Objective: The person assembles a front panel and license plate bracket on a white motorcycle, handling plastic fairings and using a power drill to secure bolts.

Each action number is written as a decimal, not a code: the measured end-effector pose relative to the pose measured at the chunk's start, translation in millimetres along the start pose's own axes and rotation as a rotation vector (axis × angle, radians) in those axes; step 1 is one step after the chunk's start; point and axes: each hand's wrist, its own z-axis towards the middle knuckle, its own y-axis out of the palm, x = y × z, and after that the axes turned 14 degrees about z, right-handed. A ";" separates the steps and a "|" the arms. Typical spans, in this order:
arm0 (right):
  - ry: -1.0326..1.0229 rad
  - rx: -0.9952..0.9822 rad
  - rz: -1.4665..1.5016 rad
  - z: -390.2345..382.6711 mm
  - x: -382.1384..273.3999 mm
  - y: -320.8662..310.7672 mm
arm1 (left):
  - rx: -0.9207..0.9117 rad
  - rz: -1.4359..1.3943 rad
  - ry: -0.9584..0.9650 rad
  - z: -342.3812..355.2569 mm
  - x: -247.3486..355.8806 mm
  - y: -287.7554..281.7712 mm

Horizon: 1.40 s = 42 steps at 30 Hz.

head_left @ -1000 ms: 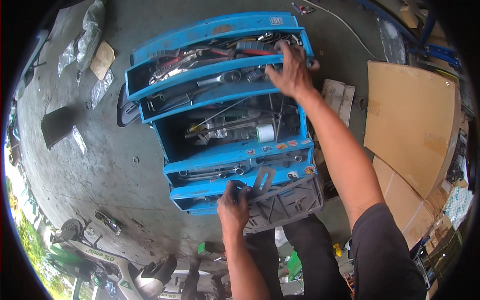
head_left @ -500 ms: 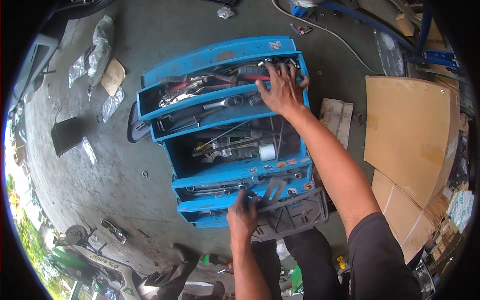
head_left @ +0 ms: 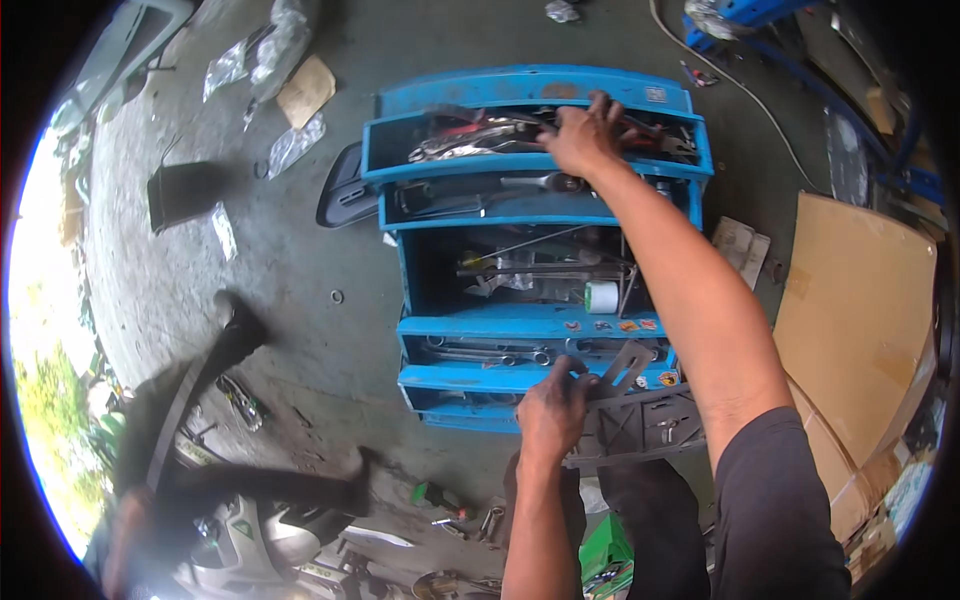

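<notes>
A blue metal toolbox [head_left: 520,381] stands unfolded on the floor, with stepped trays of tools. My right hand [head_left: 585,138] is over the far top tray, among pliers and other hand tools [head_left: 480,138]. Its thumb and fingers are apart, and I see nothing gripped in them. Nearer to me, my left hand [head_left: 552,412] is closed at the left edge of a dark plastic panel [head_left: 640,428], above my legs. Beside its fingers a grey slotted metal bracket [head_left: 628,368] sticks up. The fingertips are partly hidden.
Wrenches [head_left: 480,353] lie in a lower tray; a white roll [head_left: 601,297] is in the middle one. Cardboard [head_left: 850,290] stands at the right. Plastic bags [head_left: 280,45] and a black box [head_left: 185,195] lie left. Another person's dark-clad leg [head_left: 270,490] and a motorbike [head_left: 240,550] are lower left.
My right hand has moved left along the top tray, toward its middle. The view has shifted, so the toolbox appears farther right. Another person has come further into view at the lower left.
</notes>
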 end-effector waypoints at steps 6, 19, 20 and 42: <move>-0.339 0.108 -0.025 4.4 14.8 12.2 | -0.019 0.026 0.015 0.4 -4.3 -0.7; -0.330 -0.098 0.186 13.0 8.6 16.6 | -0.107 -0.034 0.027 -0.4 1.1 -2.2; -0.347 -0.089 0.235 17.6 8.9 19.2 | -0.103 -0.043 0.031 -0.6 2.5 -0.9; -1.288 -0.144 0.209 44.6 -73.4 -51.4 | -0.151 -0.002 0.027 2.2 5.0 1.0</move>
